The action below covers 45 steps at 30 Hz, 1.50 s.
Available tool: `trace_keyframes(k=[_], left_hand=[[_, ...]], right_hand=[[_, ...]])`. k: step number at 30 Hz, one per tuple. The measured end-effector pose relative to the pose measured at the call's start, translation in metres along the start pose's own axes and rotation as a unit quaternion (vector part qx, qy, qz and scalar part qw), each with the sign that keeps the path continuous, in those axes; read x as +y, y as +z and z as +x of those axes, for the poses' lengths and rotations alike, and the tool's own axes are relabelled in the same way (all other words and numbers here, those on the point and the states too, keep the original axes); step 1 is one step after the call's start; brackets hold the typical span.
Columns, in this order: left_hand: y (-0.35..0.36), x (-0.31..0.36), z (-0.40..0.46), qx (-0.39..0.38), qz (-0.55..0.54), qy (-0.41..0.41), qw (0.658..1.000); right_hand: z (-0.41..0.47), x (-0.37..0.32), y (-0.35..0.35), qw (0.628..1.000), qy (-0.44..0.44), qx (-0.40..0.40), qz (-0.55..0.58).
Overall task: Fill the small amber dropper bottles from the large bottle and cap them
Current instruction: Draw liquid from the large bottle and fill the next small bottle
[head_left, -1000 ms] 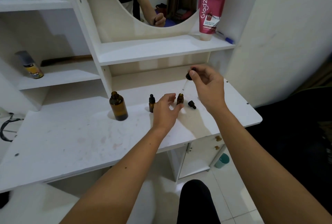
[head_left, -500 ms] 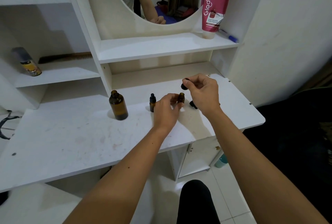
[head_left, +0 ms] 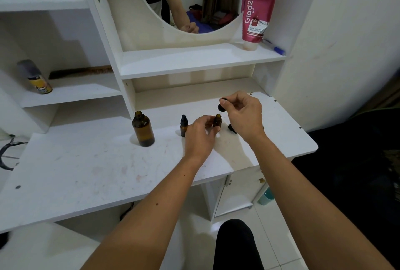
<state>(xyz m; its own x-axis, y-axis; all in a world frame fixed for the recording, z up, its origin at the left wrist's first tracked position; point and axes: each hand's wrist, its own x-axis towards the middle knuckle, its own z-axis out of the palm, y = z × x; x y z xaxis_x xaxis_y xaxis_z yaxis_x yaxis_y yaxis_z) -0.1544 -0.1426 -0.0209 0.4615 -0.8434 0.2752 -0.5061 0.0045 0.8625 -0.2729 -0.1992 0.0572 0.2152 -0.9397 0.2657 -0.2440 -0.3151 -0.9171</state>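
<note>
On the white vanity tabletop [head_left: 86, 172], the left hand [head_left: 200, 137] curls its fingers around an uncapped small amber dropper bottle [head_left: 217, 122], steadying it upright. The right hand [head_left: 243, 116] hovers just above and to the right of that bottle, thumb and forefinger pinching a black dropper cap [head_left: 221, 105] over the open neck. A second small amber bottle [head_left: 184, 126], already capped, stands just left of the left hand. The large amber bottle [head_left: 143, 129] stands open and upright farther left. Another black cap [head_left: 232, 127] lies on the tabletop, partly hidden behind the right hand. A pink Glad2Glow tube [head_left: 258, 7] stands on the shelf above.
</note>
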Motion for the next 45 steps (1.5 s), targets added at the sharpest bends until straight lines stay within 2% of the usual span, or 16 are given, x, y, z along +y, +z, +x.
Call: trace_keyframes(k=[11, 17, 22, 30, 35, 40, 45], left_hand=[[-0.002, -0.001, -0.005, -0.011, 0.003, -0.014, 1.000], [-0.021, -0.001, -0.022, -0.022, -0.096, -0.057, 0.994], [-0.049, -0.007, -0.043, -0.049, -0.133, -0.070, 0.987], [-0.111, -0.026, -0.069, 0.010, -0.174, -0.104, 0.979], [-0.153, -0.039, -0.079, 0.085, -0.136, -0.095, 0.983], [-0.178, -0.050, -0.074, 0.172, -0.085, -0.077, 0.979], [-0.176, -0.050, -0.059, 0.127, -0.079, -0.108, 0.983]], right_hand=[[-0.006, -0.007, -0.005, 1.000, -0.005, -0.022, 0.014], [-0.009, -0.028, -0.013, 0.999, -0.032, -0.001, 0.014], [-0.018, -0.050, -0.013, 0.997, -0.065, 0.018, 0.026], [-0.036, -0.087, 0.027, 0.991, -0.105, -0.012, 0.076], [-0.048, -0.106, 0.069, 0.983, -0.107, -0.050, 0.138], [-0.051, -0.118, 0.100, 0.980, -0.095, -0.054, 0.168], [-0.046, -0.123, 0.115, 0.979, -0.106, -0.056, 0.167]])
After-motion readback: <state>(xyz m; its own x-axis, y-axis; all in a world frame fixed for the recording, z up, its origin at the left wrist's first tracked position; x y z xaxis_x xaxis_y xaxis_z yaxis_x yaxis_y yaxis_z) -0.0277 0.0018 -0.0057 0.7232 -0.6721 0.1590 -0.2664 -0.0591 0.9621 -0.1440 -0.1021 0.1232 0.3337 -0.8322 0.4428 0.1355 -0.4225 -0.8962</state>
